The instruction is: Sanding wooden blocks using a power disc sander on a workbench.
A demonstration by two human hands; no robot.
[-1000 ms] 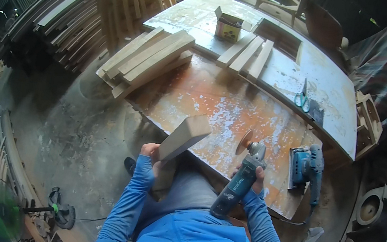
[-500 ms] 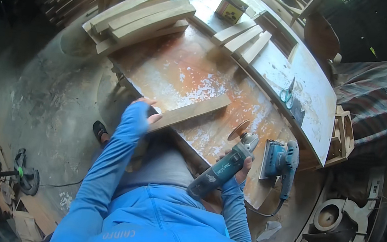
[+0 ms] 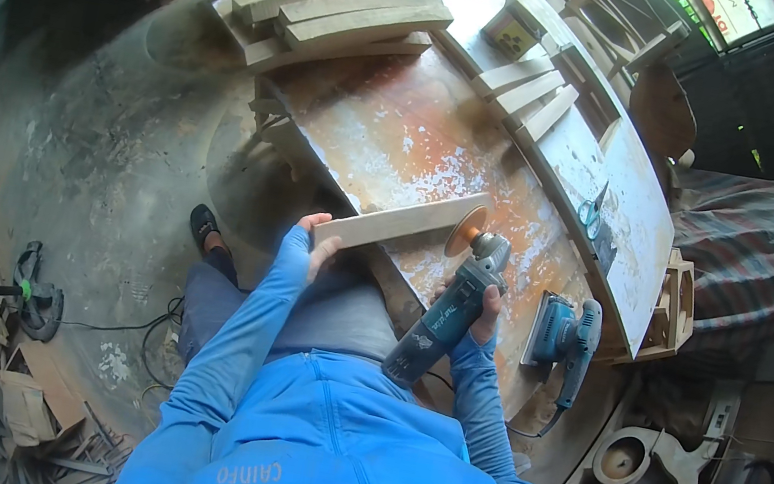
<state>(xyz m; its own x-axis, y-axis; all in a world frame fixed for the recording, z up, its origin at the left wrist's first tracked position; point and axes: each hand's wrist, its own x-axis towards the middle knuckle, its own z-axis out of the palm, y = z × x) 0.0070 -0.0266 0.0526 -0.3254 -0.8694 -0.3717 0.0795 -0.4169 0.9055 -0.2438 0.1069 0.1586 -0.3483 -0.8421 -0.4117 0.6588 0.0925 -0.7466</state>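
At the near edge of the paint-stained workbench (image 3: 394, 132), the left hand (image 3: 316, 243) grips the near end of a pale wooden board (image 3: 402, 223), thumb on top and fingers curled around its edge, so the board lies flat and slanted across the bench corner. The right hand (image 3: 482, 310) is wrapped tightly around the body of a teal angle grinder (image 3: 449, 313), whose orange sanding disc (image 3: 465, 230) stands against the far end of the board (whether it actually touches the wood is hard to say). Both forearms are in blue sleeves.

Just right of the grinder, a blue orbital sander (image 3: 562, 339) rests on the bench edge, its cord hanging down. Farther back, three short wooden slats (image 3: 528, 92) lie side by side, with a small cardboard box (image 3: 510, 28) beyond them and a stack of long planks (image 3: 342, 17) at the far left corner. A pair of goggles (image 3: 591, 217) lies near the right edge. Down on the concrete floor to the left sits a green-trimmed fan (image 3: 30, 292).
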